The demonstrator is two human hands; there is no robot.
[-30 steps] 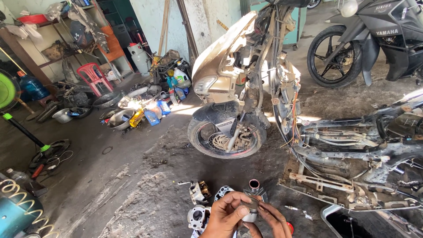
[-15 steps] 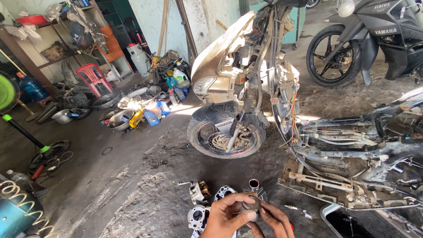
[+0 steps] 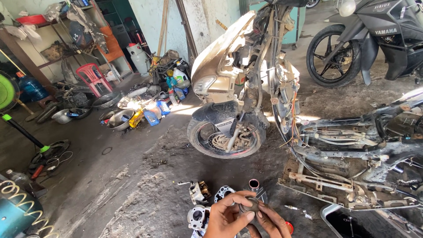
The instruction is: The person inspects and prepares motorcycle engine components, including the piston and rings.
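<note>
Metal engine parts (image 3: 207, 200) on floor beside hands; stripped motorcycle (image 3: 246, 88) ahead.

Dull metal ring (image 3: 251, 205) (greasy concrete floor (image 3: 132, 185))
</note>
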